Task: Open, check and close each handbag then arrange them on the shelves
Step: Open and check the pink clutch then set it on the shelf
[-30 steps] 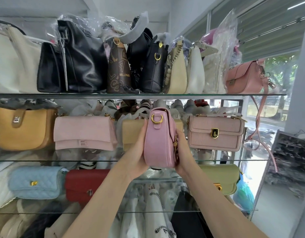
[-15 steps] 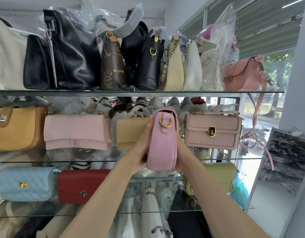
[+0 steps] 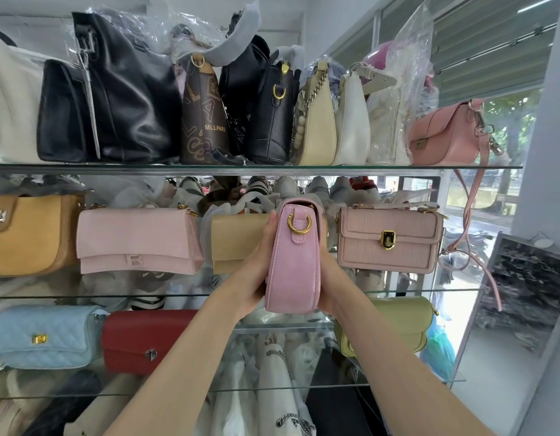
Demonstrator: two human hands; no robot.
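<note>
The room was a small shop with a big window on the right and trees outside. A tall rack of glass shelves (image 3: 256,169) filled most of the view, and every shelf was packed with bags.

On the middle glass shelf (image 3: 423,291) sat a row of bags: a flat pale pink flap bag (image 3: 137,240), a tan flap bag (image 3: 237,240) and a dusty pink bag with a gold clasp (image 3: 387,239). There looked to be a gap between the tan one and the dusty pink one.

The small pink leather handbag with a gold ring (image 3: 294,262) was in the air, right in front of that gap. It was held end-on, so its narrow side with the ring faced the person. Its long side ran away from the person, toward the back of the shelf. Its flap looked shut.

The left hand (image 3: 256,272) pressed flat on the left side of the pink bag, fingers straight and pointing up. The right hand (image 3: 330,284) held the right side, mostly hidden behind the bag, so the shape of its fingers could not be told. Both hands were equally near, one on each side.

The bag probably needed a turn so its front faced out before it went down into the gap. The dusty pink bag was very close and might get bumped.
</note>
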